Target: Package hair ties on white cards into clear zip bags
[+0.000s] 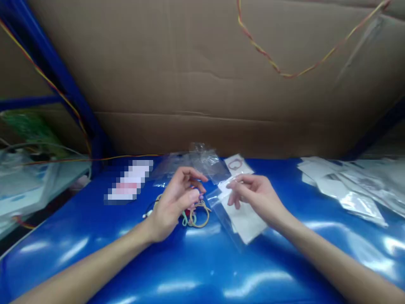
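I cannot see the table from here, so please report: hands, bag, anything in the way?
Left hand over hair ties, grip unclear. Right hand pinches clear bag. Bag pile far right, apart.

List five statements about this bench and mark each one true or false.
1. The right hand pinches a clear plastic bag with a white card inside. True.
2. The table is red. False: it is glossy blue.
3. Coloured hair ties lie on the table at the fingertips of the left hand. True.
4. The pile of clear bags lies left of the left hand. False: it lies at the right edge of the table, beyond the right hand.
5. The backdrop behind the table is brown cardboard. True.
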A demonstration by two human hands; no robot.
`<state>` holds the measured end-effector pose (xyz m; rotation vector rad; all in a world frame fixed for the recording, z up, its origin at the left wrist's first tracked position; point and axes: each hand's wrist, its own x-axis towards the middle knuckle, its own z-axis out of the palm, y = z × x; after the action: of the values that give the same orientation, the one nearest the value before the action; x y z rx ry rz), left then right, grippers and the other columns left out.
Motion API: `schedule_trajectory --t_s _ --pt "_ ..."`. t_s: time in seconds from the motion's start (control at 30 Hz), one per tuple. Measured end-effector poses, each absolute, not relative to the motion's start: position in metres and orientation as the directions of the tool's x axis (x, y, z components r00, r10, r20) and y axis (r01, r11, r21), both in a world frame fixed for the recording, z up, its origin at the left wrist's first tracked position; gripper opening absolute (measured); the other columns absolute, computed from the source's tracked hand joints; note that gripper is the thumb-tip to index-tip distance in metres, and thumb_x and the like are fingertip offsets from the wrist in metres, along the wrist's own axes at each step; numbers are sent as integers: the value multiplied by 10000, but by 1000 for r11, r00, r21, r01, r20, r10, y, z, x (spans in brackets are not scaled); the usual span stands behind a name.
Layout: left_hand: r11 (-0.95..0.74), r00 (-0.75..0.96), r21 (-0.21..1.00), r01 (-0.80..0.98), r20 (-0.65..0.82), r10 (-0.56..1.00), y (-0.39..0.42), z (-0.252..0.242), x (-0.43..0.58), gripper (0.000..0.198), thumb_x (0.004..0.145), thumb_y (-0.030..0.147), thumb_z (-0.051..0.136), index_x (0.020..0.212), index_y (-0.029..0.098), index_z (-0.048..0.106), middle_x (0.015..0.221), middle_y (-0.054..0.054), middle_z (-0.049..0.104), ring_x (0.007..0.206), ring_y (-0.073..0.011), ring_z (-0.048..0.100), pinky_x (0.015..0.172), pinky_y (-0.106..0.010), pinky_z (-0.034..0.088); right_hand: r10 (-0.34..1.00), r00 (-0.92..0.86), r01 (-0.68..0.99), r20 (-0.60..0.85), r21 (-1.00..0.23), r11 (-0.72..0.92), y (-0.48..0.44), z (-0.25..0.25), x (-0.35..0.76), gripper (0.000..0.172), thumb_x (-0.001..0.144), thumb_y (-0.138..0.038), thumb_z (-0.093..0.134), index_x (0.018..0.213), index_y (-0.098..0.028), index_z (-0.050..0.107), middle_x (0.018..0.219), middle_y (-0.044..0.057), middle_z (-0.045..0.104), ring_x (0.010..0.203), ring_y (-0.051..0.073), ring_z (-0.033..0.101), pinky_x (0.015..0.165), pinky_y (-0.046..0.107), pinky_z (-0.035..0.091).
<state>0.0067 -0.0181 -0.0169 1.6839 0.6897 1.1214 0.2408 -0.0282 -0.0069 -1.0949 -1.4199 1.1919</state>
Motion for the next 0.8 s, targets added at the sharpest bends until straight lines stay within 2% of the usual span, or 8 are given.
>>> schedule_trajectory --t_s 0.1,0.17,0.23,0.37,0.47,0.53,0.67,0.8 --pt "-719 554 674 168 539 635 -29 -12 7 213 859 258 734 973 220 558 1315 -111 568 1172 -274 590 1008 -441 501 993 -91 -6 69 -998 69 -24 -9 243 195 830 -366 682 784 -185 628 570 36 734 413 131 577 454 230 345" --pt "-798 621 547 252 541 567 -36 -8 10 113 852 232 747 910 214 652 1460 -109 491 1275 -303 547 1044 -444 488 995 -90 -54 36 -998 32 -23 -11 244 181 847 -358 643 782 -202 576 562 29 733 396 135 582 439 221 304" --pt "-799 638 521 300 513 574 -40 -7 13 140 888 241 717 1028 242 727 1578 -103 391 1349 -322 507 1064 -458 492 994 -102 -90 25 -996 16 -24 -11 244 192 871 -369 621 789 -212 548 567 25 735 397 144 594 439 225 299" --pt "-768 674 570 292 447 588 -38 -10 15 360 933 266 677 1292 281 692 1648 -107 333 1412 -328 479 1125 -477 470 994 -94 -94 57 -994 48 -26 -11 242 203 883 -370 616 780 -213 538 558 19 727 392 155 606 429 232 290" --pt "-748 687 604 274 421 592 -36 -11 13 443 952 252 650 1392 304 631 1636 -98 393 1419 -312 488 1173 -490 427 988 -99 -60 117 -992 111 -28 -10 240 196 874 -345 617 748 -210 551 558 7 726 401 145 613 434 224 325" --pt "-730 659 633 257 438 612 -35 -11 13 476 949 250 652 1420 298 604 1587 -100 480 1401 -302 513 1152 -482 454 981 -132 -33 144 -989 141 -30 -10 239 213 880 -352 614 727 -211 569 580 12 737 432 148 623 455 234 377" --pt "-602 525 767 221 427 737 -36 -10 18 418 936 280 676 1353 246 658 1408 -105 662 1245 -279 643 1027 -433 558 951 -214 120 223 -960 252 -33 -6 239 318 932 -393 601 691 -195 667 671 32 749 538 155 619 575 285 473" --pt "-296 323 949 106 249 913 -31 -9 22 351 888 362 740 1205 211 734 1189 -101 773 1004 -260 749 835 -376 629 916 -235 371 325 -841 393 -28 -4 251 414 1003 -437 512 763 -201 753 706 36 730 680 190 635 676 318 480"
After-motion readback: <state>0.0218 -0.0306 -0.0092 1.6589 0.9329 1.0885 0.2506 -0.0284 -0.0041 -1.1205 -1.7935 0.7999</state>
